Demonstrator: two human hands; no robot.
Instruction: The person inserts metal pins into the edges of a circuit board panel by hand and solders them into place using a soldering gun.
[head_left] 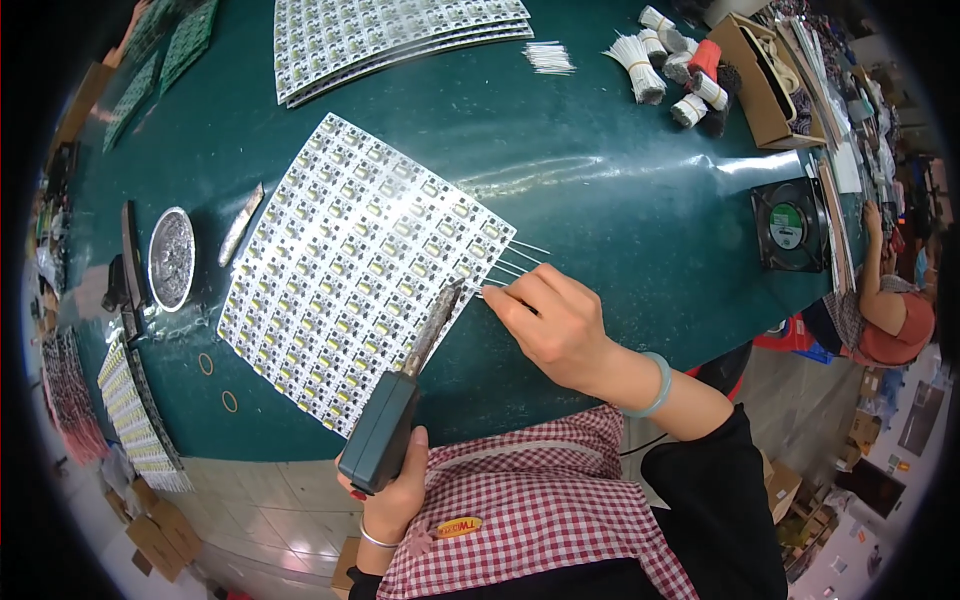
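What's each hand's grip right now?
Left hand: closed, holding the dark green soldering tool.
Right hand: closed, apparently pinching a thin wire at the edge of the white panel.

Head-worn fisheye, downward over table (620,230)

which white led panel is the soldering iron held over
The white LED panel nearest the hands: the soldering iron in the left hand reaches over its lower right edge. The stacked white panels lie beyond it.
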